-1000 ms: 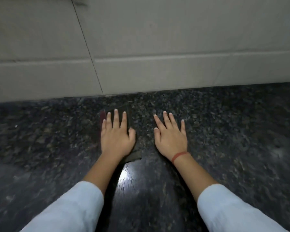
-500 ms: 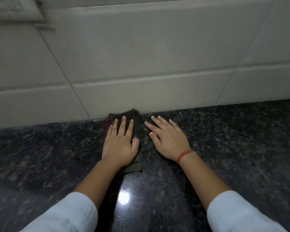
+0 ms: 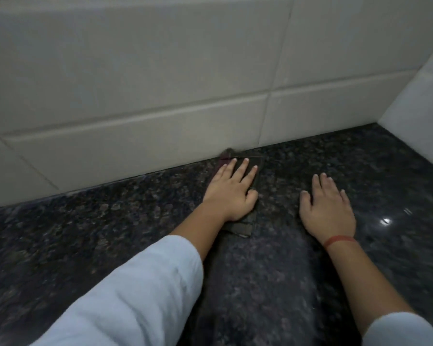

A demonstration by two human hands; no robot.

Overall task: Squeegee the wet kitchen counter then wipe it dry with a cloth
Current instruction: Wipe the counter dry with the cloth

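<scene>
Wiping stage. Presses folded dark cloth (image 3: 238, 227) onto table (image 3: 110, 233) under left hand (image 3: 231, 193), fingers straight, no grip. Rests right hand (image 3: 328, 208) flat on bare table just right of cloth, holding nothing. Lies lengthwise away from body, far end touching tiled wall (image 3: 160, 96), near corner poking out beside left wrist. Probably needs pulling back next.

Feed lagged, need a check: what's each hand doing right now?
Left hand: open, flat, pressing the cloth.
Right hand: open, flat on the counter, holding nothing.

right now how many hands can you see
2. The left hand lies flat on the dark cloth at the tiled wall; the right hand lies flat on the counter, off the cloth.
</scene>
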